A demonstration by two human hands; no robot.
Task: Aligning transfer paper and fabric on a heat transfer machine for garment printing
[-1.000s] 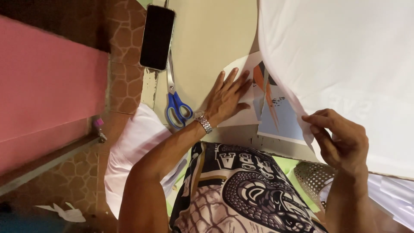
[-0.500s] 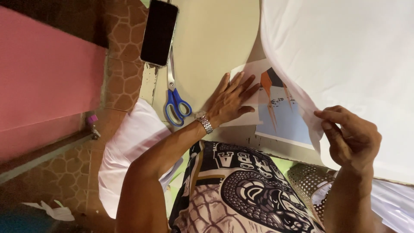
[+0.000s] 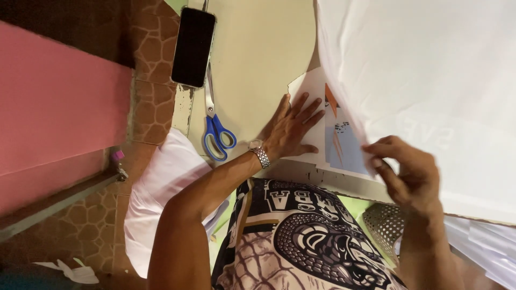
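Printed picture sheet (image 3: 344,145): white border, pale blue and orange artwork, flat on the cream tabletop (image 3: 258,59), right of the scissors. Large white sheet (image 3: 419,80): plain, limp, lower edge lifted, draped over the picture sheet's right part.

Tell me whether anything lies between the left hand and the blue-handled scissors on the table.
Nothing visible does. The left hand lies flat on the printed sheet, and the scissors lie apart from it on the bare beige tabletop. The right hand pinches the edge of the white sheet, on the other side.
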